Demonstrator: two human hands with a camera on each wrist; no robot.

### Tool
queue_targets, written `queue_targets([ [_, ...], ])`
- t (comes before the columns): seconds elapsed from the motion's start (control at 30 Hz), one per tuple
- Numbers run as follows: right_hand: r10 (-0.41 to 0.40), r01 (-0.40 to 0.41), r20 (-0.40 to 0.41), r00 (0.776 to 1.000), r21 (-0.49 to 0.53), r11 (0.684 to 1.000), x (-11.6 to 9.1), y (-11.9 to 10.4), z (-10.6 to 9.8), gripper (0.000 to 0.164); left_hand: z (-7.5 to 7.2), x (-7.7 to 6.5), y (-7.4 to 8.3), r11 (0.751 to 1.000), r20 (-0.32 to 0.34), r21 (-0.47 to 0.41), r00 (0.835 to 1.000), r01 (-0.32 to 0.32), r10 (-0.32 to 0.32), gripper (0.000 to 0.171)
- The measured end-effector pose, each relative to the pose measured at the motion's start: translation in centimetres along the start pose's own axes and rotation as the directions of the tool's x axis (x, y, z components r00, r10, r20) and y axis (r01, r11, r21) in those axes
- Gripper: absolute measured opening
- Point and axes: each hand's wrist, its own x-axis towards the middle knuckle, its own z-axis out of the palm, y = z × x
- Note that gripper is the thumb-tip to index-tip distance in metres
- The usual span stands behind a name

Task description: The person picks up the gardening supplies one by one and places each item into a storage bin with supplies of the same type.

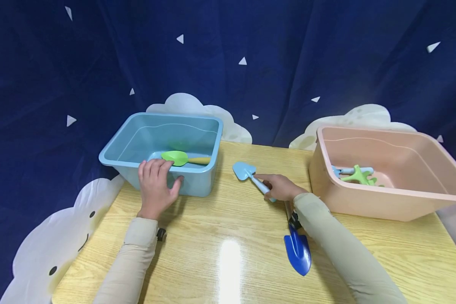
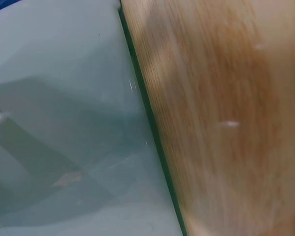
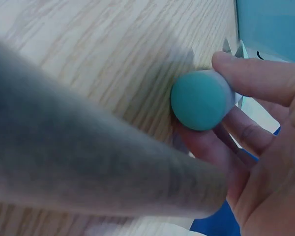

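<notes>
My right hand grips the pale handle of a small light blue toy shovel, lying between the two bins with its blade pointing away. In the right wrist view, thumb and fingers wrap the handle near its round turquoise end. My left hand holds the near rim of a blue bin, fingers over the edge and thumb against the outer wall. Inside that bin lies a green toy scoop with a yellow handle. The left wrist view shows just the bin's wall beside the tabletop.
A dark blue trowel lies under my right wrist, its wooden handle large in the right wrist view. On the right stands a pink bin containing a green toy rake and a blue tool. A blue curtain hangs behind the table.
</notes>
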Motion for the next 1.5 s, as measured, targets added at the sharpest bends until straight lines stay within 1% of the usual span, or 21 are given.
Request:
queue_targets([
  [0.23, -0.014, 0.014, -0.024, 1.0, 0.032, 0.999, -0.1, 0.4, 0.1, 0.077, -0.1, 0.0, 0.1, 1.0, -0.005, -0.001, 1.0, -0.003, 0.003, 0.049],
  [0.63, -0.001, 0.01, -0.06, 0.998, 0.16, 0.987, -0.4, 1.0, -0.1, 0.079, -0.2, 0.0, 0.1, 1.0, -0.007, -0.002, 1.0, -0.001, 0.001, 0.048],
  [0.87, 0.015, 0.003, -0.073, 0.997, 0.229, 0.974, -0.7, 0.6, -1.0, 0.08, -0.2, 0.0, 0.0, 1.0, 0.0, -0.002, 1.0, -0.003, 0.003, 0.05],
  [1.0, 0.003, 0.022, -0.093, 0.996, 0.261, 0.965, -1.0, 0.0, -2.1, 0.081, -0.1, 0.0, -0.1, 1.0, -0.004, -0.007, 1.0, -0.006, 0.006, 0.05],
  [1.23, -0.029, 0.067, -0.158, 0.987, 0.239, 0.969, -1.5, -1.5, -3.9, 0.079, 0.0, 0.1, 0.0, 1.0, -0.014, -0.018, 1.0, -0.004, 0.004, 0.049],
  [1.37, -0.078, 0.123, -0.201, 0.976, 0.221, 0.968, -1.6, -2.3, -4.6, 0.079, -0.1, 0.1, 0.0, 1.0, -0.016, -0.023, 1.0, -0.003, 0.002, 0.048],
  [1.5, -0.125, 0.171, -0.224, 0.967, 0.199, 0.965, -1.7, -3.1, -5.1, 0.079, -0.2, 0.1, -0.1, 1.0, -0.009, -0.031, 1.0, -0.003, 0.003, 0.049],
])
